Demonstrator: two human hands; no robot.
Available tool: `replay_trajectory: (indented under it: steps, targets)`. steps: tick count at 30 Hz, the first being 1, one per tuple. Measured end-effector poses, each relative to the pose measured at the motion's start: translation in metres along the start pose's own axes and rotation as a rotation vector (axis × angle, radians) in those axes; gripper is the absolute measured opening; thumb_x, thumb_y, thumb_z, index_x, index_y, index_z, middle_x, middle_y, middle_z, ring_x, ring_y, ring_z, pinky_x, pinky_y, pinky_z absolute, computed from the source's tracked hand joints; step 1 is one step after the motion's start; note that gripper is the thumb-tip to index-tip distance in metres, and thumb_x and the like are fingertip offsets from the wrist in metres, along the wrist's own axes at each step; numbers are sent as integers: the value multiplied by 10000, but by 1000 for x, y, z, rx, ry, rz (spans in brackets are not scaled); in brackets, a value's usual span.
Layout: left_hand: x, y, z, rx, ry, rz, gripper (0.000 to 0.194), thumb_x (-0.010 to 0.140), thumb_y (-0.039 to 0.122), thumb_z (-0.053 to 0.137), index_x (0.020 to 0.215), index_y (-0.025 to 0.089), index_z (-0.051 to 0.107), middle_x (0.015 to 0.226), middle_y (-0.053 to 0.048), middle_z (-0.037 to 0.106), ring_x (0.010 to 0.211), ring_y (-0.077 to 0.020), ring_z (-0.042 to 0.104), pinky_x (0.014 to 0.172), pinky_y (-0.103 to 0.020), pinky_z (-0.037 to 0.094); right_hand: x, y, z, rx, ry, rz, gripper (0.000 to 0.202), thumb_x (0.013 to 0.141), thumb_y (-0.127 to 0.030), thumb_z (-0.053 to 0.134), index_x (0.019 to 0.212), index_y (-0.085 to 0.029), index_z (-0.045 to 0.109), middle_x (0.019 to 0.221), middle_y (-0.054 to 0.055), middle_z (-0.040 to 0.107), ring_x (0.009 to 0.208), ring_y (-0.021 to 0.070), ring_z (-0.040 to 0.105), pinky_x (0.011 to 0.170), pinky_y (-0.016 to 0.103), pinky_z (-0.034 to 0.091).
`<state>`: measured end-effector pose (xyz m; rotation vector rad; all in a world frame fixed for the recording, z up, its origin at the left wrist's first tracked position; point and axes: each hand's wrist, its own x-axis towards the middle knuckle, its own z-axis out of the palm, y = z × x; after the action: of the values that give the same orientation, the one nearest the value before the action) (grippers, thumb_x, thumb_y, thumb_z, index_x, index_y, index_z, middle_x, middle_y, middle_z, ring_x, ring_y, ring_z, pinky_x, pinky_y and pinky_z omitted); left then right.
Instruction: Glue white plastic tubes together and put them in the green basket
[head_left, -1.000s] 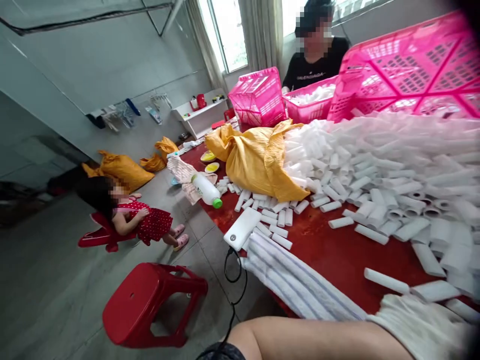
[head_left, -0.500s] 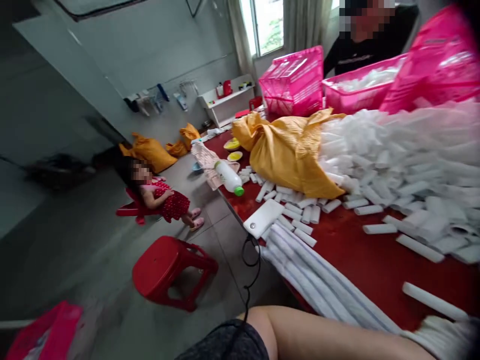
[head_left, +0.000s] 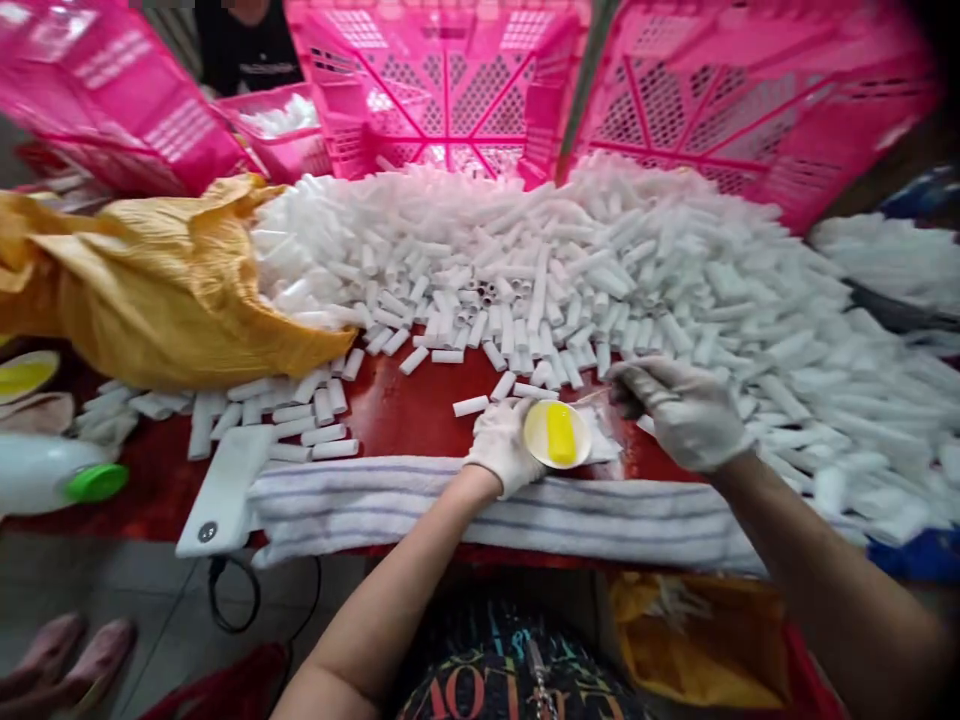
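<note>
My left hand [head_left: 501,440], in a white glove, grips the left side of a small white dish [head_left: 531,440] above the table's front edge. In the dish lies a bright yellow block or patch [head_left: 560,432]; its material is unclear. To the right, my right hand [head_left: 679,405], also gloved, has its fingers pinched together, the tips dark. A thin pale stick [head_left: 592,396] seems to run from them toward the dish. Under the dish's right side is a clear plastic piece [head_left: 604,445]. Short white tubes [head_left: 470,406] lie just beyond the left hand.
A large heap of white tubes [head_left: 495,240] covers the red table [head_left: 405,405], backed by pink crates [head_left: 450,90]. At left lie a yellow sack [head_left: 150,290], a green-capped bottle [head_left: 52,475] and a white power bank [head_left: 225,490]. A striped towel [head_left: 360,500] lines the front edge.
My view has swung right from the room's left side to the table in front. Both gloved hands and the dish between them have come into view; the seated child has left it.
</note>
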<state>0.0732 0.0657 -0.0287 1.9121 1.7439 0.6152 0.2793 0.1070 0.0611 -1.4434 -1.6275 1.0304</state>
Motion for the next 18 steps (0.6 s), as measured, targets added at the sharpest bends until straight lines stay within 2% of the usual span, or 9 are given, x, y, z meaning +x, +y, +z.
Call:
replay_trajectory:
  steps: [2, 5, 8, 10, 12, 14, 16, 18]
  targets:
    - [-1, 1, -1, 19, -11, -14, 783, 627, 521, 761, 1327, 232, 561, 1246, -94, 630, 1094, -289, 612, 999, -391, 475, 13, -3, 7, -88, -81, -51, 432, 828, -614, 614, 840, -189, 690, 660, 21, 622, 534, 109, 538, 469, 219, 451]
    - [-3, 4, -1, 40, -13, -15, 776, 639, 533, 749, 1334, 245, 557, 1230, -85, 636, 1080, -285, 619, 980, -385, 482, 24, 2, 30, -126, -176, -91, 364, 859, -540, 588, 781, -191, 652, 635, 6, 585, 527, 99, 506, 451, 204, 410]
    - [-1, 5, 1, 61, 0, -9, 757, 654, 533, 740, 1330, 243, 562, 1244, -83, 635, 1117, -289, 613, 1010, -386, 464, 25, 18, 50, -34, -228, -27, 350, 848, -499, 573, 713, -177, 607, 614, 1, 557, 507, 93, 487, 451, 211, 411]
    - [2, 5, 0, 90, -7, -15, 771, 650, 522, 744, 1336, 223, 558, 1264, -94, 632, 1127, -300, 615, 1023, -392, 458, 25, 30, 49, 29, -255, 27, 322, 845, -471, 562, 781, -167, 645, 637, 8, 581, 518, 102, 512, 488, 230, 457]
    - [6, 4, -4, 133, -48, -25, 778, 653, 515, 745, 1346, 221, 549, 1262, -106, 637, 1113, -318, 626, 1006, -413, 470, 24, 41, 32, 9, -241, 25, 316, 844, -429, 573, 984, -172, 692, 750, 29, 655, 624, 134, 596, 608, 270, 533]
    - [9, 2, -11, 168, -105, -15, 764, 669, 513, 734, 1352, 232, 542, 1260, -113, 639, 1115, -331, 628, 1000, -431, 474, 21, 53, 2, -113, -125, -10, 356, 843, -376, 590, 1141, -200, 675, 920, 51, 703, 808, 184, 657, 789, 342, 564]
    - [8, -1, -20, 180, -150, 12, 750, 680, 491, 729, 1357, 235, 534, 1283, -114, 630, 1147, -336, 616, 1022, -441, 463, 17, 68, -29, -248, 8, -12, 300, 825, -317, 617, 1090, -201, 695, 983, 73, 708, 914, 238, 660, 912, 428, 537]
    - [5, -6, -26, 173, -167, 34, 754, 676, 456, 736, 1362, 224, 524, 1315, -114, 613, 1184, -336, 598, 1050, -448, 449, 13, 85, -51, -319, 59, 26, 177, 788, -272, 660, 939, -199, 714, 910, 78, 706, 890, 267, 659, 927, 486, 527]
